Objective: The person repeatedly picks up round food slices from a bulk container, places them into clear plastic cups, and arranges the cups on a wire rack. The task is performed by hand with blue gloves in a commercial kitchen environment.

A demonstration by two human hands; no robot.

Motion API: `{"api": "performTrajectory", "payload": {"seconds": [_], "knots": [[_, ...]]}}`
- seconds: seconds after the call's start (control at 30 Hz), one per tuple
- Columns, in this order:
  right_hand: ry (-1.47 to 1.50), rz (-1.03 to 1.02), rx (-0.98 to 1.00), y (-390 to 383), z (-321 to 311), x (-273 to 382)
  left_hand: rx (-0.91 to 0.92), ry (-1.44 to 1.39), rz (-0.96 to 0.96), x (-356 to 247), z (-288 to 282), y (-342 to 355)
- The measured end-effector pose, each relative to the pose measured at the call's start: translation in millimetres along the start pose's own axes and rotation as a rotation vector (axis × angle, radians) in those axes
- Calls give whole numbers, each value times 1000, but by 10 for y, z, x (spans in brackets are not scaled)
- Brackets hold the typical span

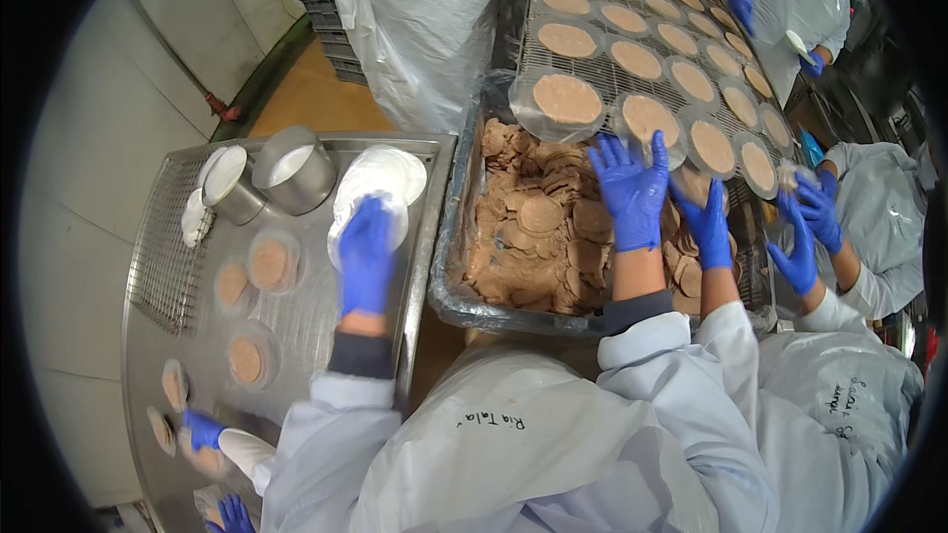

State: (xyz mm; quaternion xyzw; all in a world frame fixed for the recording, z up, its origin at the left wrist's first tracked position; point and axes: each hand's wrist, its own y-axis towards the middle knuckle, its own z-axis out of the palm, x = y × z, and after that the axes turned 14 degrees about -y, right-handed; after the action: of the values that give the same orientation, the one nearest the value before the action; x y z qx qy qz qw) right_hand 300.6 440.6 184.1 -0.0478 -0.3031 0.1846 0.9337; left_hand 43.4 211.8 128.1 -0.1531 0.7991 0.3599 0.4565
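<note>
My left hand (366,255), in a blue glove, is over the stack of thin white discs (387,171) on the steel table. Motion smears its fingers, so its grip is unclear. My right hand (629,186), gloved in blue too, is stretched out with its fingers spread above the crate's far edge. Its fingertips are close to a pale pink round patty (650,119) on a clear disc at the near end of the wire-mesh conveyor (614,89). Below that hand, many brownish patties (539,215) are heaped in the lined crate (456,308).
Metal rings (293,173) stand at the steel table's (326,336) far side, beside a wire rack (163,257). Several patties on clear discs (247,355) lie there. Co-workers' gloved hands reach in at right (707,227) and lower left (204,431). A white bag (415,30) stands behind.
</note>
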Motion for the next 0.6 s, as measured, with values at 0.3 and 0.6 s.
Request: {"api": "performTrajectory", "payload": {"seconds": [0.3,0.6], "knots": [[-39,-82,-11,200,-414,112,168,-1420,-642,-748,1876,615],[-92,285,361,-673,274,-831,102,-427,-351,24,511,243]]}}
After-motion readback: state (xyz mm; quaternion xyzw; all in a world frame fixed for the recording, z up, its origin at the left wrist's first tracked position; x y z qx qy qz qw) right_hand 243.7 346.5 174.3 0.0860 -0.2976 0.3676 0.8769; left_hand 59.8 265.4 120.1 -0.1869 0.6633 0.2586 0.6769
